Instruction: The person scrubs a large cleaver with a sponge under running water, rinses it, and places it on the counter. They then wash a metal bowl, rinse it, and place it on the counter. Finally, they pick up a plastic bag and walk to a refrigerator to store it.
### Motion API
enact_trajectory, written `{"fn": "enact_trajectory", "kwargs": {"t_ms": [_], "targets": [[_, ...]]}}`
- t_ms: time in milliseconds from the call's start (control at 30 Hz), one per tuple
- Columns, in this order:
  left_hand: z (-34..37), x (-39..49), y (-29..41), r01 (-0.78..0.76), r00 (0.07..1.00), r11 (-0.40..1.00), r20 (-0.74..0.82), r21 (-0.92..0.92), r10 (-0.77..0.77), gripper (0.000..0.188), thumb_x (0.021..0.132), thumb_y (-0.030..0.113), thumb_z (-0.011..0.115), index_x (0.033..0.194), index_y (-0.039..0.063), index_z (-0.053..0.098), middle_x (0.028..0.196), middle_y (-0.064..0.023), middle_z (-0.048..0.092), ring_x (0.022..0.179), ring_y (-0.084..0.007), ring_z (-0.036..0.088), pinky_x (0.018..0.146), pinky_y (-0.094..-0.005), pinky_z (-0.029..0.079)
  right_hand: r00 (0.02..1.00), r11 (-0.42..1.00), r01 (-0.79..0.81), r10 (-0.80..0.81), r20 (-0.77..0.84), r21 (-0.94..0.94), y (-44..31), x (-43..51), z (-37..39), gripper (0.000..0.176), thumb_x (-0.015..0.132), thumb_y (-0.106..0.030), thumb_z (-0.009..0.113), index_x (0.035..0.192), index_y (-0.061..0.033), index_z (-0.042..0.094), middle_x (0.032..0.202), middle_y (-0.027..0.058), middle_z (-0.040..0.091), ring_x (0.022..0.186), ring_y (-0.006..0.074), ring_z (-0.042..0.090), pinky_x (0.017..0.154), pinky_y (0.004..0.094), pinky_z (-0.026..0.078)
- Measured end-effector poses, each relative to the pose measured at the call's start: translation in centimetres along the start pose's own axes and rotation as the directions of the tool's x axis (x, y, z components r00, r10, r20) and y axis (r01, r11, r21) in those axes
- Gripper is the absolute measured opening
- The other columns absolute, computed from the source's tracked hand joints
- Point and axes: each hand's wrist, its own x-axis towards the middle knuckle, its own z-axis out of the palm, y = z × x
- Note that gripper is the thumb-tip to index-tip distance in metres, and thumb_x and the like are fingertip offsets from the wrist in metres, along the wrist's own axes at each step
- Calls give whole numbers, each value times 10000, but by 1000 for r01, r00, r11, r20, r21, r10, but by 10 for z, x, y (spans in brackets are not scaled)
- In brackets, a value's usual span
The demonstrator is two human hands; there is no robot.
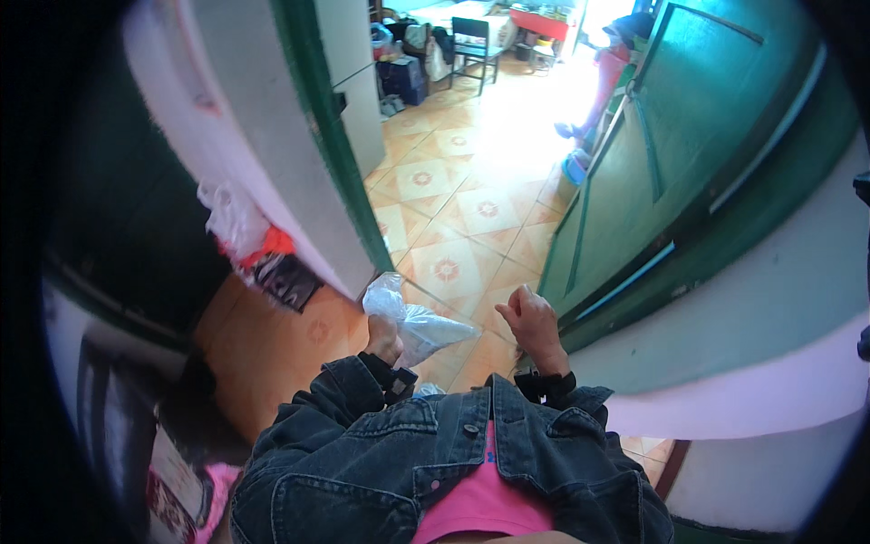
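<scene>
My left hand (384,340) grips a translucent plastic bag (429,334) by its gathered neck. The bag has pale contents that I cannot make out, and its pointed end sticks out to the right. Its loose top (384,294) puffs up above my fingers. To the right, my right hand (533,323) is raised with its fingers curled in, and nothing shows in it. Both hands are in front of my chest, over the tiled floor (445,268) at a doorway.
A green door (680,136) stands open on the right, opposite a green door frame (326,122). White and red plastic bags (248,231) hang on the left wall. Beyond the doorway are a dark chair (471,44), a red chair (540,26) and a blue box (402,78).
</scene>
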Motion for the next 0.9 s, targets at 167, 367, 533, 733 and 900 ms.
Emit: {"fn": "enact_trajectory", "kwargs": {"t_ms": [167, 367, 533, 733, 900], "targets": [[86, 140, 21, 81, 996, 993, 17, 82, -82, 293, 900, 93, 499, 1183, 19, 516, 1050, -82, 586, 985, -218, 577, 836, -348, 484, 972, 971, -228, 231, -41, 68, 78, 96, 27, 330, 802, -184, 678, 1062, -41, 534, 902, 148, 582, 749, 296, 604, 676, 396, 489], [164, 297, 30, 94, 981, 991, -178, 97, -76, 286, 896, 69, 485, 1173, 10, 523, 1034, -84, 588, 970, -219, 581, 818, -342, 487, 958, 983, -151, 170, 230, -100, 192, 241, 75, 363, 802, -156, 660, 1113, -6, 548, 1078, 182, 559, 800, 303, 615, 732, 397, 503], [216, 406, 53, 79, 958, 997, -280, 27, -68, 271, 888, 141, 520, 1142, 60, 568, 1045, -69, 616, 1002, -207, 579, 861, -361, 472, 907, 984, 38, 40, 418, -176, 229, 426, 97, 398, 803, -196, 677, 1133, -7, 562, 1111, 208, 572, 966, 376, 589, 824, 445, 481], [234, 514, 74, 41, 955, 999, -294, -29, -48, 218, 943, 189, 468, 1063, 42, 575, 1018, -84, 608, 995, -227, 583, 883, -397, 469, 748, 941, 335, -297, 593, 48, 212, 660, 162, 348, 834, -197, 613, 1109, 13, 574, 1090, 219, 587, 1013, 396, 559, 848, 440, 466], [210, 593, 91, 20, 998, 978, -57, -210, -32, 257, 989, 229, 424, 997, 27, 582, 996, -95, 602, 990, -243, 586, 900, -428, 467, 603, 744, 636, -645, 469, 205, 172, 778, 273, 230, 790, -155, 609, 939, 19, 585, 1011, 177, 595, 962, 354, 578, 822, 428, 478]]}}
